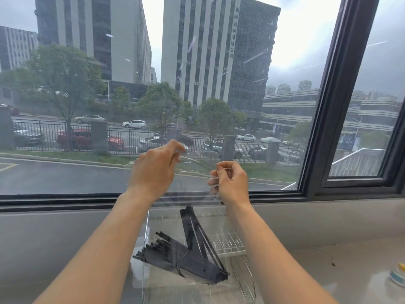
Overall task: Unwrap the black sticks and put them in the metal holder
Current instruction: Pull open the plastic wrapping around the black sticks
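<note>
Both my hands are raised in front of the window, each grip pinched on an edge of a thin clear plastic wrapper (197, 170) stretched between them. Left hand (153, 167) has thumb and fingertips closed on the upper edge; right hand (230, 181) is curled into a tight pinch on the lower right part. Wrapper is nearly see-through, its outline hard to trace. Below my forearms, the bundle of thin black sticks (188, 253) lies fanned out in the silver wire metal holder (230, 244), which stands on the pale grey table (328, 270) by the dark window frame (341, 106).
</note>
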`<state>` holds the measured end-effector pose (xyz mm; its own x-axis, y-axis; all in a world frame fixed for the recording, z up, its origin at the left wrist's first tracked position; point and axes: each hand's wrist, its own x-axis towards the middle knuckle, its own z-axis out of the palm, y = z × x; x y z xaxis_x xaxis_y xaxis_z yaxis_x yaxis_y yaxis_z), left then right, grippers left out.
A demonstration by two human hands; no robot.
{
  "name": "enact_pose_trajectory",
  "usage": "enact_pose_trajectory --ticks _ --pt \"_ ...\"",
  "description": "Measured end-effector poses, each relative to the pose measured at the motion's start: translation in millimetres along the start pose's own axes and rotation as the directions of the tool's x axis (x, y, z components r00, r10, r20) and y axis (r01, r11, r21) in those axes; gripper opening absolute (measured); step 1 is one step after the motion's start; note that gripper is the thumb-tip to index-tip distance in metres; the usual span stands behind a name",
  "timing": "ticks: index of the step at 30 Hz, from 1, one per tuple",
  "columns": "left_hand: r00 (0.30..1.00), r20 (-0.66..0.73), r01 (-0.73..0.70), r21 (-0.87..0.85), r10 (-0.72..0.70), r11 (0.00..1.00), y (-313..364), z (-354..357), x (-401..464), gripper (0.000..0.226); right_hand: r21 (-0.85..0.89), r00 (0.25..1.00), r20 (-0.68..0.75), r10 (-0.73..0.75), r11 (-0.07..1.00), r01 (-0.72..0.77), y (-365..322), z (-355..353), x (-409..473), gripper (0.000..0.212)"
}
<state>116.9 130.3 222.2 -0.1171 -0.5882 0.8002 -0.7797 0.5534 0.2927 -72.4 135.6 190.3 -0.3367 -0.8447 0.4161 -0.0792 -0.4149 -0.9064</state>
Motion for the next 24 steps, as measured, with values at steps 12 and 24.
enact_pose_trajectory --ticks 12,24 --pt "0.987 0.124 0.114 -0.125 -0.099 0.986 -6.5 4.0 0.2 0.007 0.107 0.975 0.210 0.076 0.989 -0.100 0.4 -3.8 -4.0 0.046" --pt "0.962 0.249 0.184 -0.272 -0.116 0.945 -23.6 -11.4 9.8 0.008 0.046 0.950 0.296 0.101 0.992 -0.120 16.7 -15.5 -4.5 0.050"
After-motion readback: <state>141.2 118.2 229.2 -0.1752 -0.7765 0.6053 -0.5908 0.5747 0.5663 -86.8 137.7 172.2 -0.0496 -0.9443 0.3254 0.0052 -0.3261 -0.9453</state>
